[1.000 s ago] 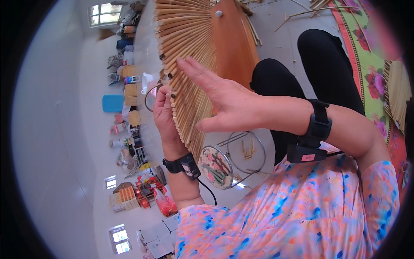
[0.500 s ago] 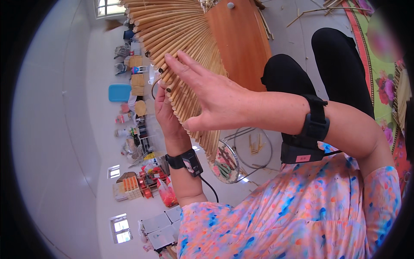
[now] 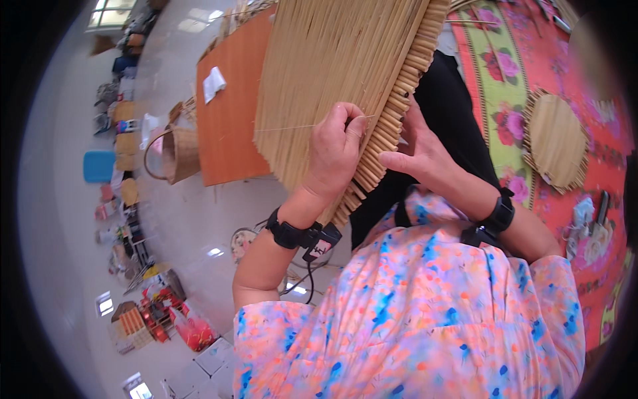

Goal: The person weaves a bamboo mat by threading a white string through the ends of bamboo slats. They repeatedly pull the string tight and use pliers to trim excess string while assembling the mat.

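A large panel of straw-coloured plant stalks [image 3: 332,63] lies tilted across my lap, its stalks side by side. Along its right edge runs a row of cut stalk ends [image 3: 392,120]. Above the panel, my left hand [image 3: 334,149] is closed in a pinch on a thin white thread [image 3: 286,128], which stretches leftward across the stalks; whether a needle is there is too small to tell. My right hand [image 3: 428,153] holds the panel's right edge, its thumb near the stalk ends and its other fingers partly hidden behind them.
An orange-brown wooden board [image 3: 229,126] with a white scrap stands beyond the panel, beside a wicker basket [image 3: 179,156]. On the right, a flowered cloth [image 3: 495,86] carries an oval stalk mat [image 3: 558,143] and a dark-handled tool [image 3: 603,207]. Household goods line the left wall.
The panel has swung round to show its broad face. My left hand has come from behind to its front with the thread, and my right hand has moved to the right edge.
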A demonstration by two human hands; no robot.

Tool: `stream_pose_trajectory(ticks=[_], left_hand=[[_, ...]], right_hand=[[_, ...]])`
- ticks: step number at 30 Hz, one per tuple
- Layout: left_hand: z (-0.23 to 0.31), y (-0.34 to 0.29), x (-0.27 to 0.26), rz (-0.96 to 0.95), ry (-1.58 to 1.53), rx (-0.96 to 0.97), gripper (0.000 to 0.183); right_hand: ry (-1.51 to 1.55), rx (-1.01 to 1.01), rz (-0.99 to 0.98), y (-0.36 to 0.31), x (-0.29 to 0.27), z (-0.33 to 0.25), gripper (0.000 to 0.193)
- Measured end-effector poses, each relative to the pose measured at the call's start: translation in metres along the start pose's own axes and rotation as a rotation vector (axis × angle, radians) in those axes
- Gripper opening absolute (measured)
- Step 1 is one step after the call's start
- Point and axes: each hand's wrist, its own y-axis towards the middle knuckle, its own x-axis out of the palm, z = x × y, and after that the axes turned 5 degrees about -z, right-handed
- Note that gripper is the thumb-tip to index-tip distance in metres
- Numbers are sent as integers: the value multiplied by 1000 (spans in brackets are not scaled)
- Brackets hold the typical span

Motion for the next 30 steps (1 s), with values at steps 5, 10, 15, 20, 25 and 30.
stream_pose_trajectory(ticks=[5, 10, 15, 20, 25, 30], left_hand=[[1, 20, 13, -130, -3, -55, 11], [2, 21, 3, -214, 16, 3, 12], [-12, 15, -13, -406, 20, -67, 12], [-11, 16, -23, -522, -161, -117, 13], [-20, 15, -24, -433, -410, 39, 20], [-5, 25, -4, -267, -1021, -180, 28]], right_hand=[[91, -64, 85, -13, -10, 1, 102], [42, -2, 97, -13, -22, -13, 71], [-995, -51, 382, -27, -35, -45, 24], [-1480, -579, 186, -3, -34, -44, 42], [-1577, -439, 36, 6, -23, -29, 59], [-1618, -448, 74, 11, -24, -22, 59]])
